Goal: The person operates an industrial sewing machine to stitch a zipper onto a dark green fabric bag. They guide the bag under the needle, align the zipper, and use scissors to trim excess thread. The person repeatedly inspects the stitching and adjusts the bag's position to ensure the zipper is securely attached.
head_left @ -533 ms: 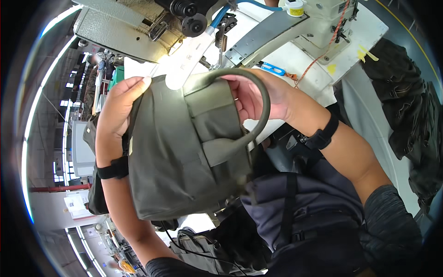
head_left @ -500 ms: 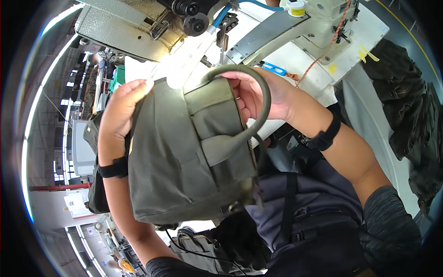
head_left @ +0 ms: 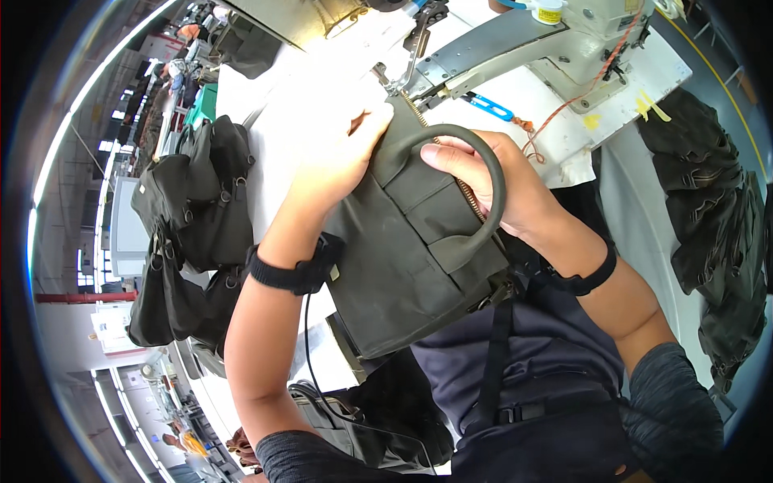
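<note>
Both of my hands hold a dark olive-green handbag (head_left: 394, 266), which lies tilted on the white table under the sewing machine (head_left: 467, 60). My left hand (head_left: 358, 149) is closed on its far end, close beside the machine's presser foot area; the fingertips are partly hidden. My right hand (head_left: 491, 177) reaches by the rounded carry handle (head_left: 498, 189) and pinches the bag's edge, with the thumb on the fabric inside the loop. A brass-toothed zipper (head_left: 471, 197) runs along that edge, its far end near the needle area. Black straps circle both wrists.
Blue thread snips (head_left: 489, 106) with an orange cord lie on the table right of the bag. Several dark bags (head_left: 201, 201) are piled at the left. Dark pieces with zippers (head_left: 708, 201) hang at the right. Another bag (head_left: 366, 439) is below, near a black cable (head_left: 322, 394).
The bag has moved right and turned, bringing its zippered edge up toward the needle area. My left hand has shifted right from the bag's left side to its far end; my right thumb now shows on top.
</note>
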Available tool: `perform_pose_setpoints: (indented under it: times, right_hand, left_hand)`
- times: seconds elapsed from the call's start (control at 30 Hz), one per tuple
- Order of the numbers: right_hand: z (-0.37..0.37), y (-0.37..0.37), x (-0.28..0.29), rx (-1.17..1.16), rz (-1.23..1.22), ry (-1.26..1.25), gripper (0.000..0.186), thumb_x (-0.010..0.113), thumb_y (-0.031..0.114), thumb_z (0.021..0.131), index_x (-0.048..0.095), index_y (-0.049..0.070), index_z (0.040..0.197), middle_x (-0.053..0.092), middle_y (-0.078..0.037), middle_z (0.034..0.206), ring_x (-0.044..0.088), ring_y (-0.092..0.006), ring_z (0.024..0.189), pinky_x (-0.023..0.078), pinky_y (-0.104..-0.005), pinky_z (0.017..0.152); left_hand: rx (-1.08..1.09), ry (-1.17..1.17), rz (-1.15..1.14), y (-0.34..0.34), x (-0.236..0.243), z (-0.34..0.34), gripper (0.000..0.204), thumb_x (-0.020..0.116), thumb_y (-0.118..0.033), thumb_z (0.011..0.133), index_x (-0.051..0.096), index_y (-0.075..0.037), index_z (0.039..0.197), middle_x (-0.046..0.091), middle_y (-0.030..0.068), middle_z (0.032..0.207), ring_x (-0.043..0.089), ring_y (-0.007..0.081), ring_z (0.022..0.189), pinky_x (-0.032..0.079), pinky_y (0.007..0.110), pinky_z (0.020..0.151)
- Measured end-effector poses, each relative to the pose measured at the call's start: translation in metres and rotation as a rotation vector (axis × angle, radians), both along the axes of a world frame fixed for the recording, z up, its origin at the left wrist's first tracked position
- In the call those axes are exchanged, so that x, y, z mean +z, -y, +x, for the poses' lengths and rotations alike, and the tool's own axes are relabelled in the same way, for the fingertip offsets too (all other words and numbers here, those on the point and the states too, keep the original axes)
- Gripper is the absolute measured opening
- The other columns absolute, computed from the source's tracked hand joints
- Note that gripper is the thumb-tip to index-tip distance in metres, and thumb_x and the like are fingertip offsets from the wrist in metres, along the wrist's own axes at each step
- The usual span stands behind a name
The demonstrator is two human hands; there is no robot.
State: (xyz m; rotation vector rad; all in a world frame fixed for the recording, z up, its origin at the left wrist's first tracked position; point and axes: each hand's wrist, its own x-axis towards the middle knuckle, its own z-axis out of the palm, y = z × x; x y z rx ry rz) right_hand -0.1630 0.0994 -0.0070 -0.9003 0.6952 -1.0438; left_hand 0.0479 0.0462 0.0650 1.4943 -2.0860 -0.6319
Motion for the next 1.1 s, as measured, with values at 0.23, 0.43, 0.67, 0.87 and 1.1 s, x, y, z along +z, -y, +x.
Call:
perform_pose_setpoints:
  times: [0.23, 0.43, 0.67, 0.87, 1.1]
  right_hand:
    - [0.017, 0.012, -0.019, -0.071, -0.078, 0.299, 0.025, 0.062, 0.019, 0.110, 0.072, -0.003, 0.108, 0.067, 0.000, 0.091, 0.057, -0.0033, 0.076, 0.050, -0.0215, 0.068]
    - [0.030, 0.023, -0.008, -0.047, 0.102, 0.392, 0.026, 0.065, 0.022, 0.108, 0.072, -0.002, 0.105, 0.066, 0.002, 0.088, 0.056, -0.0021, 0.074, 0.046, -0.0202, 0.063]
    - [0.027, 0.034, -0.003, -0.142, -0.037, 0.105, 0.024, 0.072, 0.021, 0.100, 0.073, -0.001, 0.091, 0.065, 0.004, 0.078, 0.055, -0.0013, 0.069, 0.046, -0.0218, 0.061]
    - [0.027, 0.035, -0.006, -0.246, -0.278, -0.026, 0.026, 0.068, 0.017, 0.102, 0.069, -0.008, 0.093, 0.071, 0.000, 0.082, 0.058, -0.0027, 0.075, 0.049, -0.0231, 0.067]
    - [0.025, 0.026, 0.007, -0.207, -0.255, -0.123, 0.024, 0.070, 0.019, 0.105, 0.070, -0.003, 0.095, 0.066, 0.005, 0.083, 0.055, -0.0005, 0.075, 0.047, -0.0203, 0.067]
  left_hand:
    - [0.059, -0.793, 0.344, 0.008, -0.011, 0.007, 0.017, 0.074, -0.003, 0.096, 0.068, -0.007, 0.112, 0.068, 0.0024, 0.104, 0.064, 0.0125, 0.094, 0.053, 0.029, 0.089]
    - [-0.010, -0.999, 0.492, 0.023, -0.019, 0.016, 0.022, 0.070, 0.003, 0.096, 0.066, -0.006, 0.116, 0.068, 0.0038, 0.111, 0.065, 0.0162, 0.104, 0.053, 0.031, 0.097]
    - [-0.037, -0.873, 0.524, 0.027, -0.018, 0.026, 0.022, 0.073, 0.002, 0.095, 0.069, -0.006, 0.115, 0.069, 0.0021, 0.109, 0.065, 0.0144, 0.105, 0.053, 0.030, 0.095]
    - [0.038, -0.592, 0.341, 0.011, -0.006, 0.006, 0.012, 0.078, -0.006, 0.094, 0.074, -0.005, 0.105, 0.070, -0.0009, 0.098, 0.063, 0.0091, 0.091, 0.052, 0.027, 0.084]
    - [0.058, -0.579, 0.316, 0.007, -0.001, 0.002, 0.010, 0.080, -0.008, 0.092, 0.076, -0.003, 0.099, 0.070, -0.0006, 0.093, 0.063, 0.0089, 0.087, 0.051, 0.026, 0.081]
